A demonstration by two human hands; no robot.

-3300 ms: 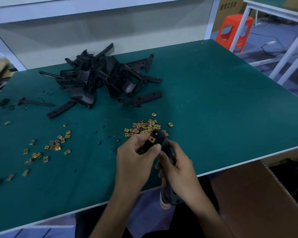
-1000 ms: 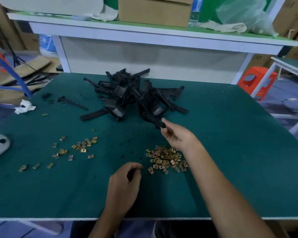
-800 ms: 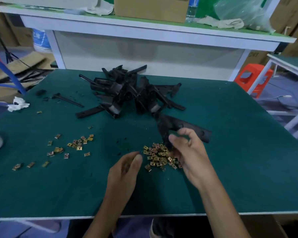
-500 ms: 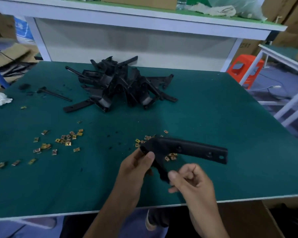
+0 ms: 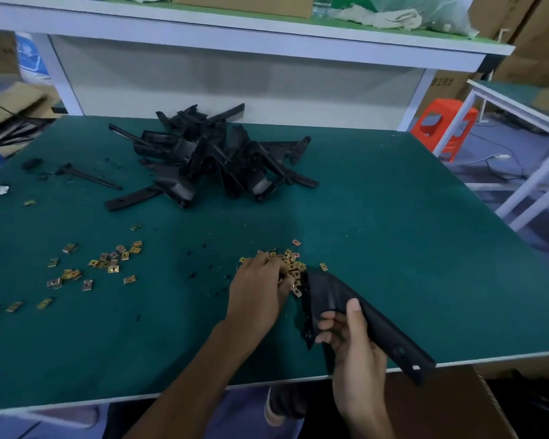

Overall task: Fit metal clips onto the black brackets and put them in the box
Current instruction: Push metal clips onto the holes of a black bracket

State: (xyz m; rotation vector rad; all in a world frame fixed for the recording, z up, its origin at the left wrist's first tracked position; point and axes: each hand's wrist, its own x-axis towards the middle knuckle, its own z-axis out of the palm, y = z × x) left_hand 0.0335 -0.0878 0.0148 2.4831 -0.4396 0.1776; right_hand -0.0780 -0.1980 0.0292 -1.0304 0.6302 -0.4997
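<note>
Right hand [image 5: 358,353] grips the black bracket [image 5: 333,296]; left hand [image 5: 260,289] curls fingers into the clip pile [image 5: 293,264], hold unclear.

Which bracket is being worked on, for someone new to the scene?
On the green table, ignore the black heap at the far side. At the front edge, the right hand grips one long bracket, the only one in a hand.

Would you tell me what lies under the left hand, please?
Metal clips of the nearer pile show past the left hand; those beneath its fingers are covered, so any grip is hidden.
</note>
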